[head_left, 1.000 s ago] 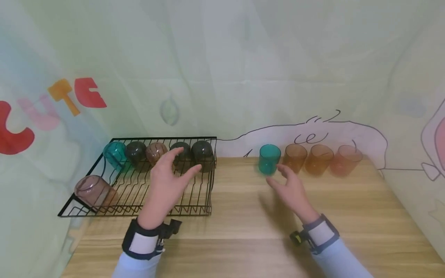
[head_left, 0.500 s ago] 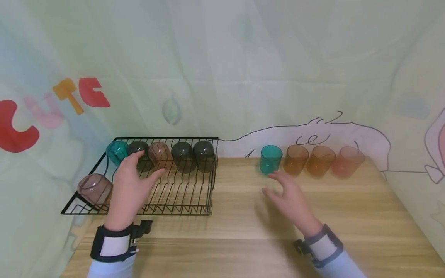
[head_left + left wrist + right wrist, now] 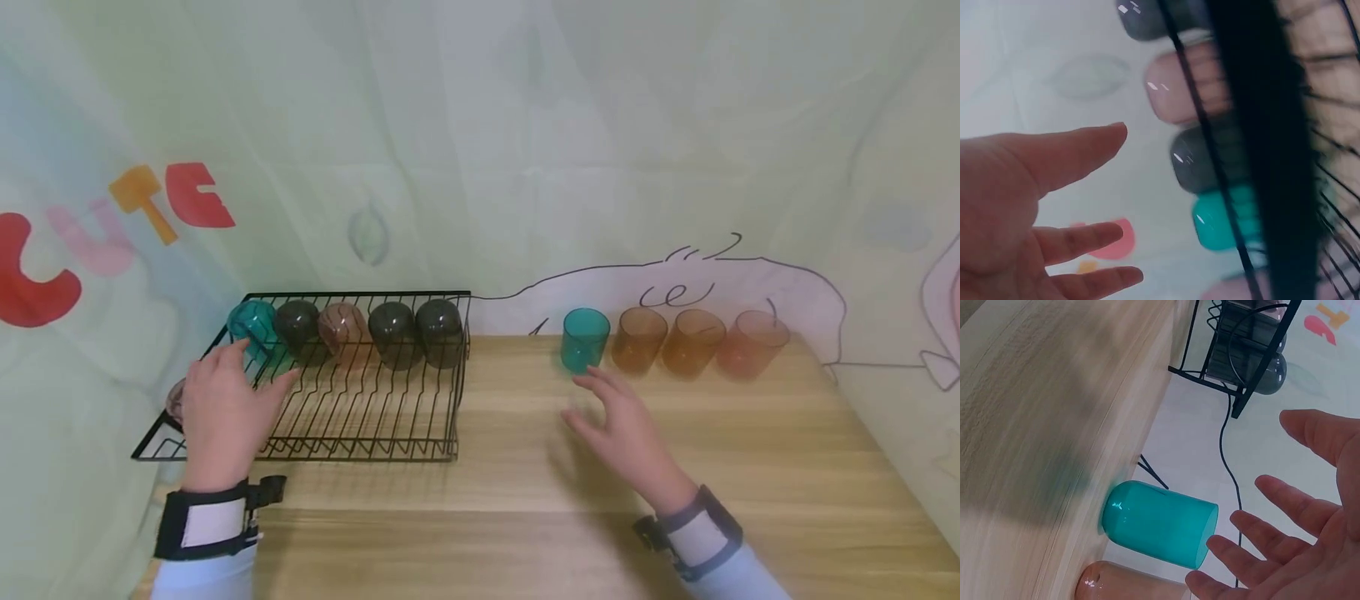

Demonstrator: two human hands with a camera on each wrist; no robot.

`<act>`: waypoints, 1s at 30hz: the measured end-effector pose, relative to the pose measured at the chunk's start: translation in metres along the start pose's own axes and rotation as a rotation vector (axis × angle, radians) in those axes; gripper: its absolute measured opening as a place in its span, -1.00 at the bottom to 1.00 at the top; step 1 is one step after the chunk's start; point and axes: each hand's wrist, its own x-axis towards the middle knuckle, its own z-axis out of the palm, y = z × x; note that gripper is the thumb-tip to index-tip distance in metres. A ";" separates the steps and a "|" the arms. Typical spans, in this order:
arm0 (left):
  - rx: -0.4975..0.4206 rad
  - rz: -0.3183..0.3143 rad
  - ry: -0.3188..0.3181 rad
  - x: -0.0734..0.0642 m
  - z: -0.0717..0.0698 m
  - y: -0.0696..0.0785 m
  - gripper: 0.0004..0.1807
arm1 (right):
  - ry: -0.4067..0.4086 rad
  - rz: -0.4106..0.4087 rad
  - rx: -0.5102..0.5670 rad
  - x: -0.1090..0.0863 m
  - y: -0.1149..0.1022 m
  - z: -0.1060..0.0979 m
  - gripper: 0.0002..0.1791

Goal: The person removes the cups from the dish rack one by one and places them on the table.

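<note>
My left hand (image 3: 225, 417) hovers over the front left of the black wire rack (image 3: 360, 457), thumb and fingers spread with nothing held. Behind it, a pinkish glass (image 3: 175, 402) is mostly hidden in the head view. Along the rack's back row stand upside-down glasses: a teal glass (image 3: 252, 321), dark grey ones and a pink glass (image 3: 343, 325). My right hand (image 3: 630, 442) is held above the table in front of an upright teal glass (image 3: 1160, 522), its fingers loosely spread. In the right wrist view those fingertips come close to that glass's rim.
Right of the upright teal glass, two amber glasses (image 3: 639, 340) and a pinkish-orange glass (image 3: 752, 343) stand in a row at the table's back edge. A printed cloth (image 3: 525, 167) hangs behind the wooden table (image 3: 510, 483).
My left hand has moved left across the rack, from near the dark glasses to over the pinkish glass at the front left. My right hand has drawn slightly back from the teal glass.
</note>
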 end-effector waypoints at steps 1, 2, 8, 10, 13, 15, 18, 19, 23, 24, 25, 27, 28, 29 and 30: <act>0.010 -0.018 -0.008 0.000 0.000 -0.004 -0.13 | 0.001 -0.011 -0.006 -0.001 0.000 0.000 -0.41; 0.022 -0.037 -0.017 0.001 0.000 -0.008 -0.12 | 0.000 -0.020 -0.014 -0.001 0.000 0.000 -0.41; 0.061 -0.122 -0.068 0.002 0.004 -0.025 -0.04 | -0.018 -0.057 -0.044 -0.004 -0.001 0.001 -0.40; 0.063 -0.131 -0.077 0.003 0.007 -0.029 -0.01 | -0.023 -0.066 -0.043 -0.005 -0.002 0.001 -0.39; 0.070 -0.142 -0.086 0.004 0.009 -0.034 -0.01 | -0.030 -0.071 -0.039 -0.006 -0.004 0.001 -0.38; 0.078 -0.152 -0.088 0.004 0.011 -0.037 -0.01 | -0.032 -0.071 -0.036 -0.006 -0.004 0.001 -0.37; 0.094 -0.173 -0.091 0.005 0.012 -0.041 0.01 | -0.029 -0.075 -0.036 -0.007 -0.003 0.002 -0.38; 0.098 -0.179 -0.088 0.005 0.012 -0.042 0.00 | -0.028 -0.074 -0.036 -0.007 -0.003 0.002 -0.39; 0.099 -0.190 -0.081 0.005 0.013 -0.045 -0.04 | -0.013 -0.085 -0.034 -0.007 -0.001 0.004 -0.42; 0.099 -0.187 -0.072 0.005 0.013 -0.046 -0.07 | -0.010 -0.088 -0.035 -0.006 -0.001 0.004 -0.43; 0.095 -0.188 -0.067 0.005 0.013 -0.047 -0.08 | -0.009 -0.090 -0.035 -0.006 -0.001 0.004 -0.43; 0.090 -0.190 -0.065 0.006 0.013 -0.050 -0.10 | -0.010 -0.094 -0.034 -0.005 -0.001 0.004 -0.43; 0.087 -0.193 -0.064 0.006 0.013 -0.051 -0.11 | -0.012 -0.093 -0.035 -0.005 -0.002 0.003 -0.43; 0.088 -0.197 -0.067 0.006 0.013 -0.052 -0.12 | -0.014 -0.091 -0.037 -0.005 -0.002 0.003 -0.43; 0.086 -0.203 -0.072 0.006 0.013 -0.053 -0.12 | -0.016 -0.088 -0.038 -0.004 -0.003 0.003 -0.43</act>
